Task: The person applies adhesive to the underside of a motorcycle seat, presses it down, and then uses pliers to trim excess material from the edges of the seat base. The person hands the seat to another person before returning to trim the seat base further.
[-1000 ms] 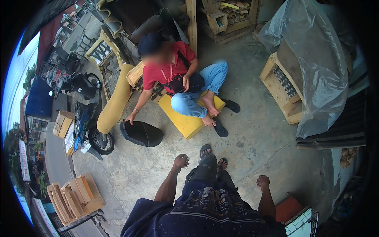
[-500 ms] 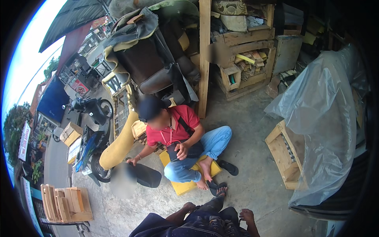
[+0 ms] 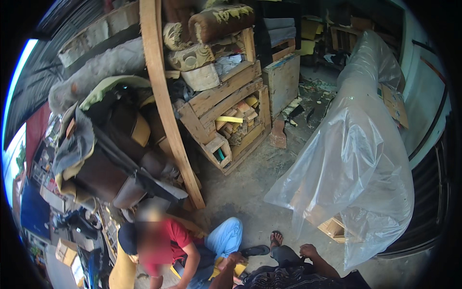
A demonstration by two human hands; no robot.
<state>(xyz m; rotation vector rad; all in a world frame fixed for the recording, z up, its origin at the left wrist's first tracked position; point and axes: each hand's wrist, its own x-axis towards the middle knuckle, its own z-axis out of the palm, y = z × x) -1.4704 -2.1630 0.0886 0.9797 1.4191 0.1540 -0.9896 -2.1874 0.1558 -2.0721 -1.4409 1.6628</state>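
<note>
My left hand (image 3: 235, 259) hangs low at the lower edge, its fingers curled, beside the seated person's jeans (image 3: 226, 237). Curled loosely in front of my right thigh is my right hand (image 3: 308, 251), and no object shows in either hand. My sandalled foot (image 3: 276, 238) stands on the concrete between them. A person in a red shirt (image 3: 181, 238) and dark cap sits just left of me on a yellow block, arms reaching down; what those hands touch is cut off by the lower edge.
A large clear plastic sheet (image 3: 353, 144) drapes over furniture at right, with a wooden frame (image 3: 333, 229) under it. Ahead, a wooden crate (image 3: 226, 103) holds wood offcuts. An upright plank (image 3: 166, 96) leans beside piled old upholstery (image 3: 103, 171). Motorbikes (image 3: 82, 222) stand far left.
My view has swung right and up, so the seated person now sits lower left. The plastic sheet and crate appear nearer. That person now leans down, and my feet have moved forward.
</note>
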